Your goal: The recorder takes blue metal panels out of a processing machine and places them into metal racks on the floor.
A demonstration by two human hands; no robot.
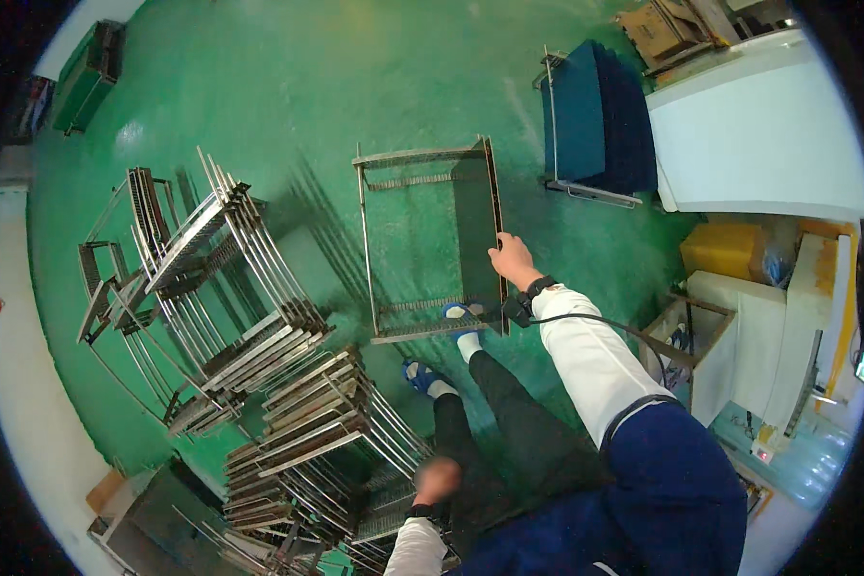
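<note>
A metal slotted rack (366, 248) stands on the floor in front of my feet, with toothed bars at its far and near ends. Along its right side is a thin dark-green panel (477, 206), upright, with a dark narrow edge. My right hand (514, 259) is closed on that edge, about halfway along; the panel hides some of the fingertips. My left hand (439, 480) is low beside my leg, next to a stack of similar metal racks (331, 437). It is blurred, so its fingers and any contact with the stack cannot be made out.
More nested racks (226, 278) stand on the left. A rack filled with dark-blue panels (600, 120) is at the far right, beside a white surface (763, 125). An open box (706, 350) and a yellow container (725, 252) lie right. A cable (595, 319) crosses my right forearm.
</note>
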